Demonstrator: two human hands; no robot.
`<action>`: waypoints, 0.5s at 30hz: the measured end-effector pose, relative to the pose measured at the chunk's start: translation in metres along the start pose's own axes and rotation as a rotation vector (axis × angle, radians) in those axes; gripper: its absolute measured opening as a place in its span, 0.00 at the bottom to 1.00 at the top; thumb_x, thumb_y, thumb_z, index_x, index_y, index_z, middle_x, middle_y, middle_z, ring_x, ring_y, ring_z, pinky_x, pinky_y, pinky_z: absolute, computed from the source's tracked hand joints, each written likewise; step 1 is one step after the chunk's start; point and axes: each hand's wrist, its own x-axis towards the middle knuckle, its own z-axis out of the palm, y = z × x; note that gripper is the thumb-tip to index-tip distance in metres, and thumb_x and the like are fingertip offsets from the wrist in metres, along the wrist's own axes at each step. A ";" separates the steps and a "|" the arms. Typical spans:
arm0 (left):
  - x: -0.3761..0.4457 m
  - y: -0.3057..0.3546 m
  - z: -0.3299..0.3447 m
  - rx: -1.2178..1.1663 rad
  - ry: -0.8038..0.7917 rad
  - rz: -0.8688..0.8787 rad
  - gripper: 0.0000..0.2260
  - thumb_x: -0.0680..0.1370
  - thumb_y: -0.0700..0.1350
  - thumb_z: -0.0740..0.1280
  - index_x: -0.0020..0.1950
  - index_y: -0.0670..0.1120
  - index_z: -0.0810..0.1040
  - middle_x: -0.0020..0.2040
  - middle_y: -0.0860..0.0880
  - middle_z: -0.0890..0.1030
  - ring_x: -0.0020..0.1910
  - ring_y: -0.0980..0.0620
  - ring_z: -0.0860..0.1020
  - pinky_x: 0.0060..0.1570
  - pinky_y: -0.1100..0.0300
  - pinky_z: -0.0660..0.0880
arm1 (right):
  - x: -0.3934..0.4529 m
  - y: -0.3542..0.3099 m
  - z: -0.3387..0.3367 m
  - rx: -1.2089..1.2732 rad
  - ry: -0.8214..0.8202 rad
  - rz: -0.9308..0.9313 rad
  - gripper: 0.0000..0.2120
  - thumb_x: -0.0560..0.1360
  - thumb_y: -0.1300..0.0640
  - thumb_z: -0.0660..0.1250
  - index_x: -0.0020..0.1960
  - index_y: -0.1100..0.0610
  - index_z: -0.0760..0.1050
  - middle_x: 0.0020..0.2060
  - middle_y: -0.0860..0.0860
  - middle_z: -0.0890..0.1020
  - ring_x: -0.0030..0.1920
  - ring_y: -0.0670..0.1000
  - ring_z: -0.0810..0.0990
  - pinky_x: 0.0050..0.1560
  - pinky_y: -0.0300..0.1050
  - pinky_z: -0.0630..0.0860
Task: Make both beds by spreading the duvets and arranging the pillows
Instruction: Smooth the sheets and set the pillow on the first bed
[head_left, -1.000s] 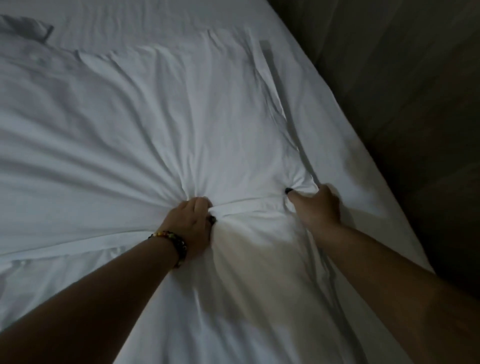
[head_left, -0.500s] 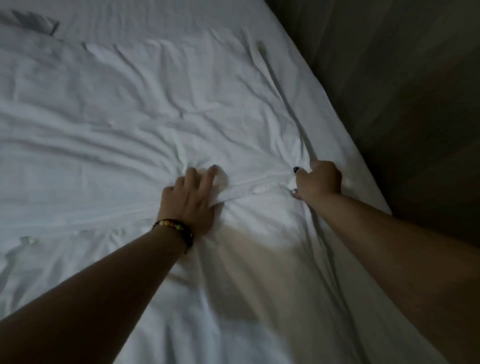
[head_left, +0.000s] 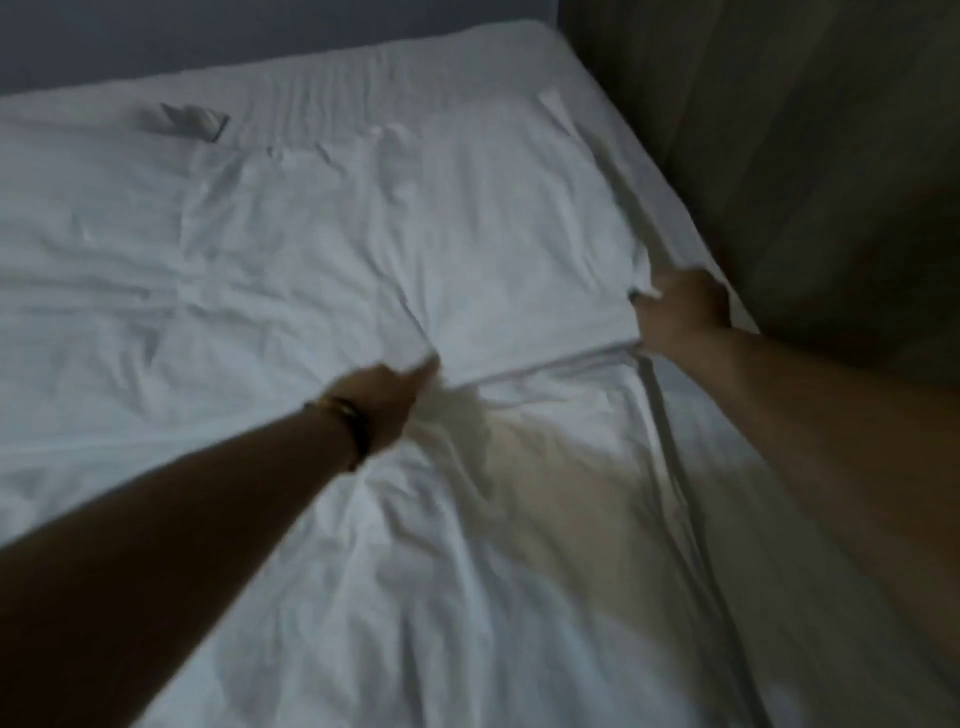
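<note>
Duvet (head_left: 519, 249): white and creased, lying flat across the bed with its folded near edge running between my two hands.
Right fingers: curled around the duvet's near right corner, where a bit of cloth bunches above my knuckles; my right hand (head_left: 680, 312) sits close to the bed's right side.
Left fingers: blurred, so I cannot tell whether they pinch the cloth or only touch it; my left hand (head_left: 387, 397) meets the folded edge near the middle of the bed, thumb side up.
Wrist: a dark bracelet (head_left: 347, 418) with a gold-coloured band circles my left wrist.
Arms: both reach forward from the bottom corners of the view, bare.
Sheet (head_left: 519, 597): white and rumpled, covering the bed below the folded edge, with a warmer patch of light between my arms.
Far side: a small grey folded flap (head_left: 192, 122) shows in the bedding near the top left.
Wall (head_left: 805, 130): dark, just beside the bed's right edge.
</note>
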 end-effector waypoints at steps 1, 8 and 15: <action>-0.006 0.008 0.030 -0.001 -0.152 -0.028 0.35 0.79 0.50 0.64 0.79 0.51 0.45 0.71 0.40 0.68 0.68 0.42 0.69 0.66 0.53 0.66 | -0.008 0.031 0.016 -0.043 -0.112 0.173 0.20 0.78 0.55 0.65 0.66 0.65 0.72 0.64 0.63 0.75 0.64 0.61 0.75 0.64 0.49 0.73; -0.070 0.004 0.116 -0.184 -0.080 0.045 0.31 0.79 0.51 0.55 0.78 0.54 0.41 0.78 0.41 0.47 0.77 0.43 0.45 0.74 0.47 0.47 | -0.157 0.084 0.041 0.376 -0.156 0.345 0.15 0.78 0.51 0.62 0.55 0.61 0.77 0.47 0.59 0.79 0.49 0.60 0.77 0.43 0.45 0.67; -0.214 0.003 0.158 -0.145 -0.108 0.144 0.45 0.66 0.78 0.45 0.75 0.60 0.32 0.75 0.50 0.29 0.75 0.49 0.32 0.74 0.49 0.39 | -0.280 0.108 0.001 0.456 -0.503 0.505 0.18 0.67 0.47 0.77 0.53 0.54 0.78 0.46 0.51 0.82 0.44 0.52 0.80 0.42 0.38 0.75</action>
